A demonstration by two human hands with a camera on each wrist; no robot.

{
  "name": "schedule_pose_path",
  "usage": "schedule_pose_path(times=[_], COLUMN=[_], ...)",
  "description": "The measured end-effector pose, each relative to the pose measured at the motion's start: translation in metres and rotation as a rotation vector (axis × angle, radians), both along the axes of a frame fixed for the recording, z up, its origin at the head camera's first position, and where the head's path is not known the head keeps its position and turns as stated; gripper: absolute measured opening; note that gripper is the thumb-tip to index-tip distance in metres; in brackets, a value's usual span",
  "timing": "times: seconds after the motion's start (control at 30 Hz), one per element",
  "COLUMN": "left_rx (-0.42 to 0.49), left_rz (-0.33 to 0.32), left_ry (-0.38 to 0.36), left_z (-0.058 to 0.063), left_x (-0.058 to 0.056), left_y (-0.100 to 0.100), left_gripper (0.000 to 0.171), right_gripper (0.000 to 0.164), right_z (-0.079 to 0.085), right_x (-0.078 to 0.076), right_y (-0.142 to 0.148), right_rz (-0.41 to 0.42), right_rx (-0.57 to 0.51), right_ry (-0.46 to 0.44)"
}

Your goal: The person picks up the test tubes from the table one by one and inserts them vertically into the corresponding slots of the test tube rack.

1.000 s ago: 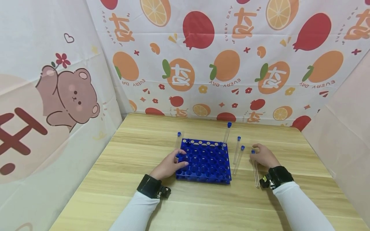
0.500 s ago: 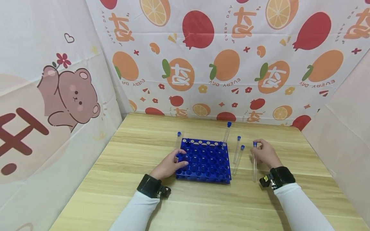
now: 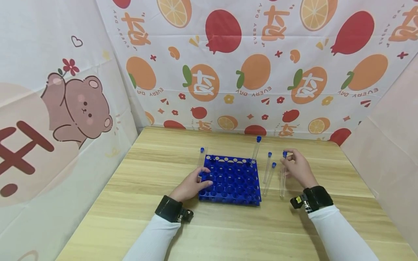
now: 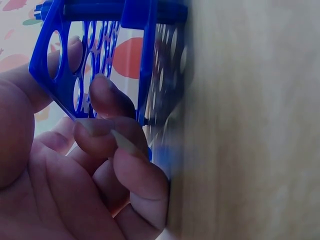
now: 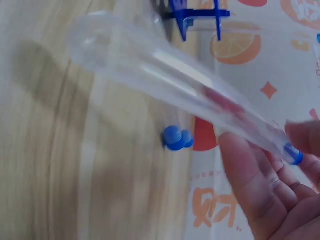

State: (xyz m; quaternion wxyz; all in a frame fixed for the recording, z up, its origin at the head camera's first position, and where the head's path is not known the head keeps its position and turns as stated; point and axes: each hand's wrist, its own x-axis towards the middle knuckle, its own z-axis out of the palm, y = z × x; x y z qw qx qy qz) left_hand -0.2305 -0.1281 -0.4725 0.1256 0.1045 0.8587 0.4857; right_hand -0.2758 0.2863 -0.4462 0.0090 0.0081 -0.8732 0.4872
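Observation:
A blue test tube rack with rows of round holes stands on the table. My left hand grips its left end, thumb on the near side; in the left wrist view several fingers curl by the rack's end plate. My right hand pinches a clear test tube near its blue cap. In the right wrist view this tube slants above the table, rounded bottom away from the hand, with its shadow below. Between rack and right hand lie two more capped tubes.
One capped tube stands in the rack's back right corner, and another shows at its back left. The wooden table ends at a fruit-printed cloth behind. A bear-printed cloth hangs at the left.
My right hand has lifted the test tube off the table and carried it away from me and slightly left. My left hand has stayed on the rack.

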Motion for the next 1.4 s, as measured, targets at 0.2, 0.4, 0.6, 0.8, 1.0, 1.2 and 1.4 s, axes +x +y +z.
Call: schedule_pose_path(times=[0.2, 0.4, 0.6, 0.8, 1.0, 1.2, 1.4], left_rx=[-0.007, -0.008, -0.005, -0.002, -0.002, 0.003, 0.016], left_rz=[0.005, 0.008, 0.001, -0.003, 0.001, -0.003, -0.010], left_ry=[0.004, 0.000, 0.002, 0.005, 0.000, -0.001, -0.003], left_z=[0.002, 0.002, 0.002, 0.002, 0.003, 0.002, 0.000], left_x=[-0.001, -0.001, -0.001, -0.001, -0.001, 0.000, 0.001], left_y=[0.000, 0.000, -0.001, -0.001, 0.000, -0.001, -0.001], left_gripper=[0.040, 0.040, 0.042, 0.042, 0.042, 0.042, 0.041], right_gripper=[0.042, 0.037, 0.050, 0.066, 0.078, 0.086, 0.088], right_z=[0.008, 0.017, 0.027, 0.035, 0.046, 0.060, 0.064], right_x=[0.002, 0.004, 0.004, 0.004, 0.005, 0.009, 0.008], right_y=[-0.011, -0.021, -0.032, -0.042, -0.052, -0.064, -0.076], right_rz=[0.013, 0.002, -0.019, 0.001, 0.014, 0.032, 0.055], right_rx=[-0.048, -0.072, -0.139, -0.170, -0.201, -0.259, -0.264], right_ry=[0.087, 0.191, 0.208, 0.254, 0.293, 0.303, 0.371])
